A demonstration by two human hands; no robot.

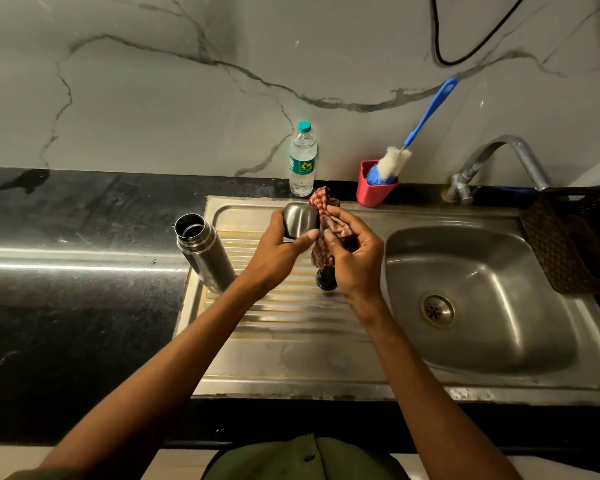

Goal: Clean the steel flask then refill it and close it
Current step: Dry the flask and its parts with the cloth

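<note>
The steel flask point(203, 252) stands open and uncapped on the left end of the ribbed drainboard point(291, 313). My left hand point(279, 251) grips the flask's steel cup lid point(300, 220) above the drainboard. My right hand point(355, 261) holds a red checked cloth point(326, 209) pressed against the lid's open side. A small dark stopper point(326, 280) stands on the drainboard, partly hidden under my right hand. A plastic water bottle point(302, 161) with a teal cap stands against the wall behind the drainboard.
A red holder point(373, 190) with a blue-handled bottle brush point(394, 162) stands behind the sink. The steel sink basin point(482, 271) lies to the right under a tap point(499, 157). A dark woven basket point(575, 237) sits at the far right. Black countertop point(66, 271) spreads left.
</note>
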